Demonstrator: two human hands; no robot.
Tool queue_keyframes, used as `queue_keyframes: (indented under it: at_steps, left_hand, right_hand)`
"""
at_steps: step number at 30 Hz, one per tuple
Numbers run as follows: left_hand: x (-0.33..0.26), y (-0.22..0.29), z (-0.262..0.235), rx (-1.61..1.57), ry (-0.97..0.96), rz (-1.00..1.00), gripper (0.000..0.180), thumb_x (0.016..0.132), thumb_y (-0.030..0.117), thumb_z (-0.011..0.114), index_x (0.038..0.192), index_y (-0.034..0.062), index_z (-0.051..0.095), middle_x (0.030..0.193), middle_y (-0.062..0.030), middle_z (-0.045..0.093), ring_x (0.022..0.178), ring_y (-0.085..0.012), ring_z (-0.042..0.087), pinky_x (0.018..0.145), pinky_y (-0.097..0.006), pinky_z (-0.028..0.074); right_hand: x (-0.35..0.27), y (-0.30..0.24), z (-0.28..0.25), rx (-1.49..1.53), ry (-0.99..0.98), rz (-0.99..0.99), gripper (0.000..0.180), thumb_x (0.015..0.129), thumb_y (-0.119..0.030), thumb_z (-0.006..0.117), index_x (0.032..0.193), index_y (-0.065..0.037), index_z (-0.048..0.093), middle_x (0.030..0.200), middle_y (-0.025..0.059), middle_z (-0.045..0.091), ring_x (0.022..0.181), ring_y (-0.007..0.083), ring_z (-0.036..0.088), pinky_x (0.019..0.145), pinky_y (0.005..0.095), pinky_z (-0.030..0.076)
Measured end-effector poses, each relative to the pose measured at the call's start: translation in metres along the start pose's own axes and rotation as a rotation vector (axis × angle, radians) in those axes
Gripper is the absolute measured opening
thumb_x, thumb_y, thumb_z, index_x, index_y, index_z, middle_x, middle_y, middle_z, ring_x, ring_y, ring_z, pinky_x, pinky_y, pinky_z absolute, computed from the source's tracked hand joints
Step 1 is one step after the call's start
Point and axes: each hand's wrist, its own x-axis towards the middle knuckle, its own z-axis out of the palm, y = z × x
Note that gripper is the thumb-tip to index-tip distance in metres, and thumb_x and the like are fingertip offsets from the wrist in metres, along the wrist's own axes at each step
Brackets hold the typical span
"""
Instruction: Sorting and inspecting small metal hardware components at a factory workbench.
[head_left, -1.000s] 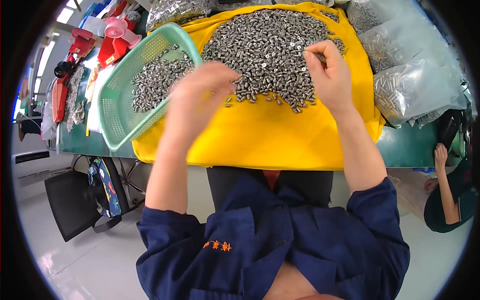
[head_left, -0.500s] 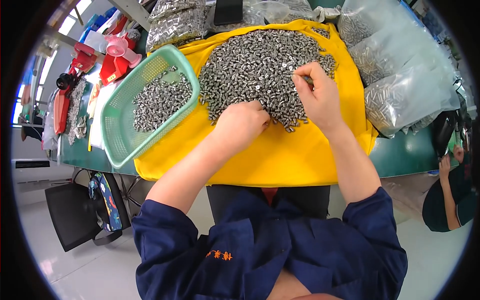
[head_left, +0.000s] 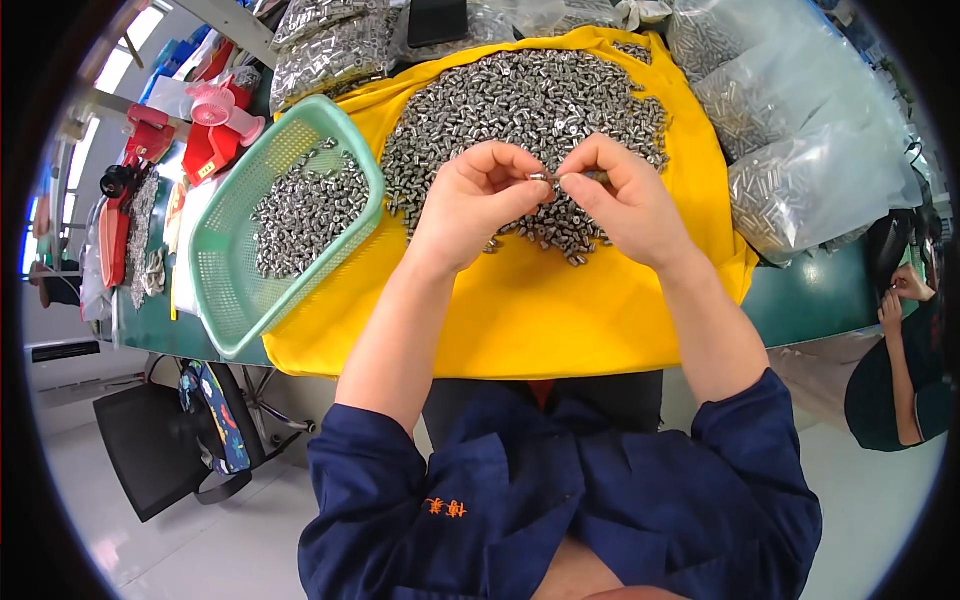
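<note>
A small silvery metal cylinder [head_left: 538, 177] is pinched between thumb and fingertips of my left hand [head_left: 476, 205]. My right hand [head_left: 627, 205] is closed in a pinch right beside it, the fingertips almost meeting the left ones; whatever it grips is too small to make out. Both hands hover over the front part of a wide heap of metal cylinders [head_left: 500, 105], which lies on a yellow cloth [head_left: 480, 325]. Left of the heap, a green perforated plastic basket [head_left: 222, 305] stands tilted in view, with many similar cylinders [head_left: 310, 210] inside.
Clear plastic bags of metal parts [head_left: 775, 195] line the right side; more bags [head_left: 335, 55] and a black phone [head_left: 437, 22] lie at the back. A pink fan [head_left: 213, 104] stands beyond the basket. A black chair [head_left: 150, 440] is at left, and another person [head_left: 900, 380] at far right.
My left hand has risen from the heap's front edge, now holding a metal cylinder. My right hand has shifted slightly left and down, bringing the fingertips of both hands together.
</note>
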Motion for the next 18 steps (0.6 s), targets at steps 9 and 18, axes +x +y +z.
queue_keyframes:
  at_steps: [9, 18]
  left_hand:
    - [0.005, -0.003, 0.008, 0.129, 0.005, 0.023, 0.016, 0.073, 0.000, 0.063, 0.088, 0.0003, 0.059, 0.080, -0.0029, 0.060, 0.072, -0.0089, 0.057, 0.064, -0.020, 0.047]
    - [-0.011, -0.009, 0.001, 0.340, 0.141, 0.158, 0.014, 0.071, -0.009, 0.061, 0.083, -0.0023, 0.063, 0.081, -0.0067, 0.062, 0.072, -0.0107, 0.058, 0.067, -0.022, 0.048]
  right_hand:
    - [-0.001, -0.006, -0.006, -0.346, 0.014, -0.065, 0.007, 0.080, -0.011, 0.054, 0.084, -0.004, 0.053, 0.073, 0.0067, 0.057, 0.066, 0.0166, 0.056, 0.057, 0.0273, 0.044]
    - [-0.004, -0.002, 0.012, -0.519, 0.048, -0.288, 0.008, 0.077, -0.010, 0.053, 0.075, -0.005, 0.047, 0.068, 0.0112, 0.053, 0.067, 0.0310, 0.053, 0.059, 0.0393, 0.042]
